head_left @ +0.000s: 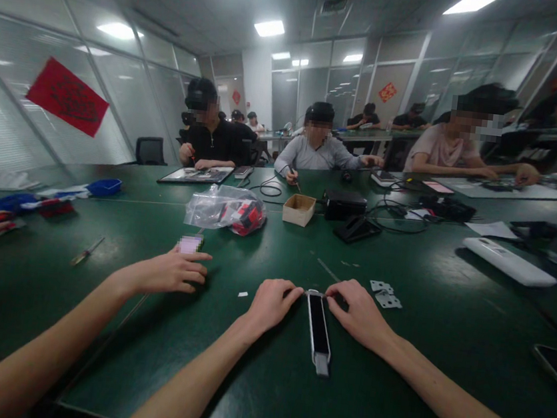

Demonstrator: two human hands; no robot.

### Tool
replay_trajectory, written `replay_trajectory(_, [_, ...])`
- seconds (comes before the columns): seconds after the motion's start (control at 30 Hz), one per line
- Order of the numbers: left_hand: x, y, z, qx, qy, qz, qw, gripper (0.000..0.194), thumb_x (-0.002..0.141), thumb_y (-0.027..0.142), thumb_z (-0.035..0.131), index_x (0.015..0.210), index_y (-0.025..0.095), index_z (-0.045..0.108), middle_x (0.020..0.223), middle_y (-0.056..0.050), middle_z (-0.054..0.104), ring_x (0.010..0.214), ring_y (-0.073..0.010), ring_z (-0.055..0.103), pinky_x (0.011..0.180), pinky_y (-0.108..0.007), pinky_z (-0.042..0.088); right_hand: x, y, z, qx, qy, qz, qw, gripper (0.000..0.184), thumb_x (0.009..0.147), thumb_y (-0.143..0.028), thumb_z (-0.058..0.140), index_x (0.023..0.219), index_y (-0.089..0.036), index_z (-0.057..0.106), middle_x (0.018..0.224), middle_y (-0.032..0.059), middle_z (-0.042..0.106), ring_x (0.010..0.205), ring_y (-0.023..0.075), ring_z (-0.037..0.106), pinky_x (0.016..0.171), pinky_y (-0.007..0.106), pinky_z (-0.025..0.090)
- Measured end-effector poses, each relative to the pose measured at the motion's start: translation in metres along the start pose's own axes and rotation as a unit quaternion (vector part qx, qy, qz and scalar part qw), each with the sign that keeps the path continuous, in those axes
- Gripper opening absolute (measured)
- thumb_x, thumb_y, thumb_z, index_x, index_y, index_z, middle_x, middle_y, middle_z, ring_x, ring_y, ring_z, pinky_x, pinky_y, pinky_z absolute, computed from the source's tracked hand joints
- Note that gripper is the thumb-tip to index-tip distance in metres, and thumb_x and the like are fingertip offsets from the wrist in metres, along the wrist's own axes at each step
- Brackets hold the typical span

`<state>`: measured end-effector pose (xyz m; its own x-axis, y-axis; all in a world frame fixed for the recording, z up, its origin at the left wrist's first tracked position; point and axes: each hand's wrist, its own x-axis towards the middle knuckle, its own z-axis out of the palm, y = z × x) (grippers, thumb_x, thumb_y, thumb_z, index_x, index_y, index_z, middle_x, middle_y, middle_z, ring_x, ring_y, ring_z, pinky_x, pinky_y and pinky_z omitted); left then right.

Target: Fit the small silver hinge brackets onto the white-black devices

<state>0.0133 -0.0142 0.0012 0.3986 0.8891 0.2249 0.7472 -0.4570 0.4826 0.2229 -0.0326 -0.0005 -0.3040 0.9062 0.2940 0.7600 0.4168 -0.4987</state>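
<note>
A long, slim white-framed device with a black face lies on the green table, with a grey end piece toward me. At its far end, my left hand is closed, thumb and fingertips gripping the left corner. Opposite it, my right hand has its fingers curled and pinched at the right corner. Whether a small part sits between the fingertips is too small to tell. Flat silver metal plates lie just beyond my right hand. A small white piece rests left of my left hand.
A co-worker's hand reaches in from the left beside a phone. Farther back are a plastic bag with red items, a small open box and a black box. A white elongated case lies right.
</note>
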Motion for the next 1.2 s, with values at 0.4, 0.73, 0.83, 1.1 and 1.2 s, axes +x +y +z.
replay_trajectory(0.4, [0.000, 0.007, -0.001, -0.022, 0.001, 0.012, 1.000, 0.027, 0.089, 0.031, 0.046, 0.090, 0.020, 0.071, 0.087, -0.004, 0.070, 0.079, -0.0168, 0.062, 0.070, -0.025, 0.044, -0.001, 0.003, 0.001, 0.004, 0.005, -0.007, 1.000, 0.017, 0.086, -0.026, 0.047, 0.088, -0.019, 0.063, 0.089, 0.0064, 0.064, 0.085, 0.0206, 0.055, 0.075, 0.038, 0.046])
replay_trajectory(0.73, [-0.021, -0.073, -0.150, -0.108, -0.032, -0.120, 0.986, 0.022, 0.086, 0.027, 0.049, 0.092, 0.024, 0.070, 0.066, 0.003, 0.067, 0.063, -0.0114, 0.061, 0.062, -0.025, 0.045, 0.000, -0.001, -0.003, -0.005, 0.002, -0.003, 1.000, 0.016, 0.086, -0.025, 0.048, 0.086, -0.019, 0.063, 0.087, 0.0057, 0.064, 0.084, 0.0201, 0.055, 0.075, 0.037, 0.045])
replay_trajectory(0.83, [-0.023, -0.089, -0.172, -0.133, -0.039, -0.151, 0.979, 0.020, 0.085, 0.024, 0.050, 0.083, 0.023, 0.070, 0.060, 0.004, 0.065, 0.059, -0.0102, 0.058, 0.060, -0.025, 0.043, 0.000, 0.000, -0.003, -0.005, -0.002, -0.003, 1.000, 0.016, 0.086, -0.025, 0.048, 0.087, -0.018, 0.063, 0.088, 0.0056, 0.064, 0.085, 0.0196, 0.055, 0.075, 0.036, 0.045])
replay_trajectory(1.1, [0.001, 0.013, -0.009, -0.100, -0.002, -0.023, 0.995, 0.015, 0.077, 0.026, 0.060, 0.087, 0.020, 0.069, 0.082, 0.001, 0.069, 0.067, -0.0126, 0.057, 0.065, -0.023, 0.044, -0.001, 0.001, -0.002, -0.009, 0.011, -0.016, 1.000, 0.014, 0.086, -0.023, 0.049, 0.086, -0.019, 0.063, 0.086, 0.0054, 0.064, 0.085, 0.0195, 0.055, 0.075, 0.036, 0.045])
replay_trajectory(1.2, [0.002, 0.008, -0.005, -0.100, -0.002, -0.021, 0.995, 0.016, 0.078, 0.025, 0.058, 0.089, 0.020, 0.069, 0.084, 0.001, 0.069, 0.069, -0.0135, 0.057, 0.067, -0.024, 0.044, -0.001, 0.000, -0.002, -0.005, 0.008, -0.011, 1.000, 0.014, 0.086, -0.023, 0.049, 0.086, -0.019, 0.063, 0.087, 0.0052, 0.064, 0.085, 0.0192, 0.055, 0.075, 0.036, 0.045])
